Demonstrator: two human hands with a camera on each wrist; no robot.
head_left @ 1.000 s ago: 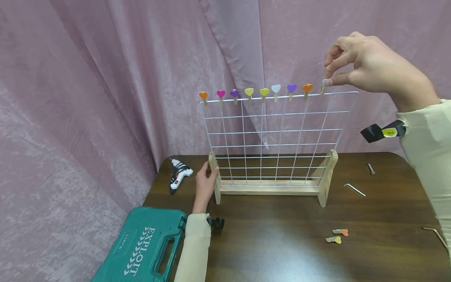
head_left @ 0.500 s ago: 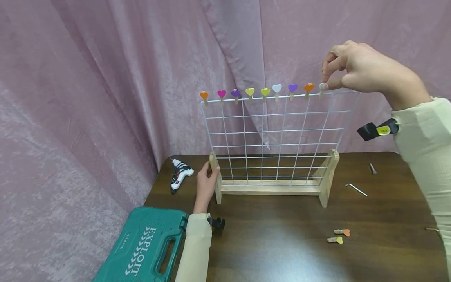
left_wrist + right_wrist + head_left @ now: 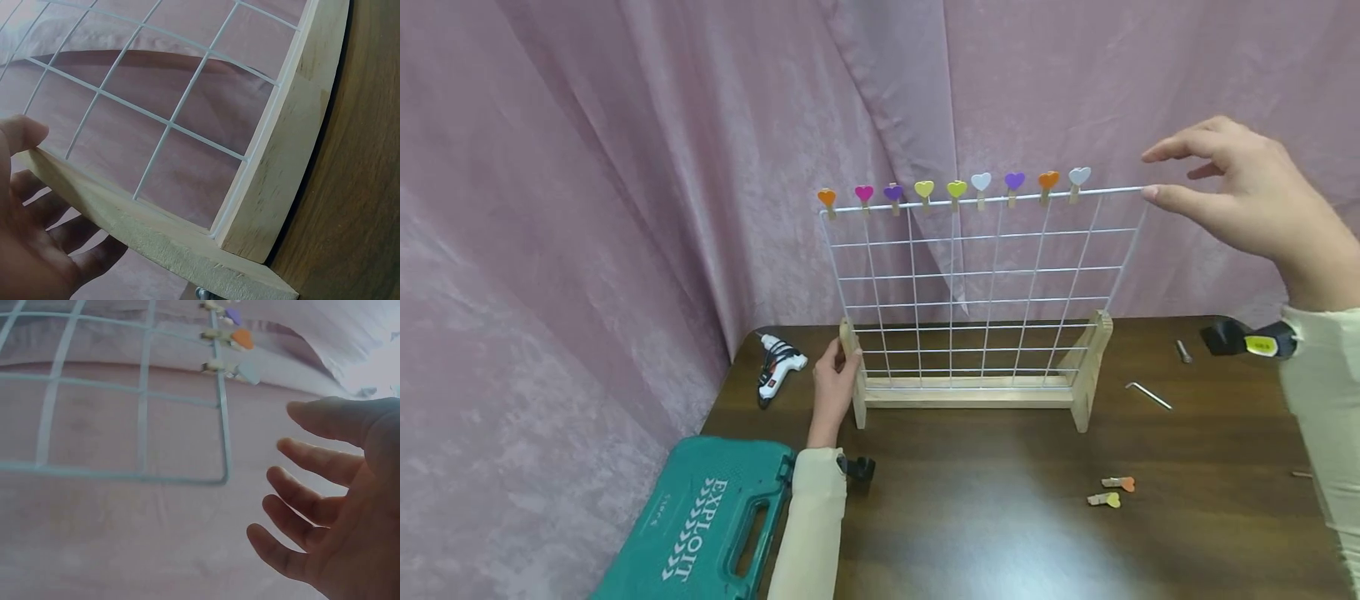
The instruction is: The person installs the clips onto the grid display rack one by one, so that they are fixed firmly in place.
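Note:
A white wire grid (image 3: 990, 272) stands upright in a wooden stand (image 3: 970, 397) on the table. Several heart clothespins (image 3: 1015, 182) line its top wire, the rightmost being a white heart clothespin (image 3: 1079, 177). My left hand (image 3: 833, 383) grips the stand's left side post (image 3: 125, 219), thumb on one face and fingers behind it. Off the grid's upper right corner is my right hand (image 3: 1255, 196), its fingers spread and holding nothing. In the right wrist view, the fingers (image 3: 306, 503) are apart from the wire, and the white clothespin clamps it near the corner.
Two clothespins, one orange (image 3: 1120, 483) and one yellow (image 3: 1105, 500), lie on the table (image 3: 970, 492). A hex key (image 3: 1148, 395) and a bolt (image 3: 1183, 352) are at right. At left are a glue gun (image 3: 779, 367) and a green tool case (image 3: 700, 517). Pink curtain hangs behind.
My right hand has let go of the white heart clothespin, which stays on the top wire, and has moved right with its fingers opened. The left hand keeps its grip on the post.

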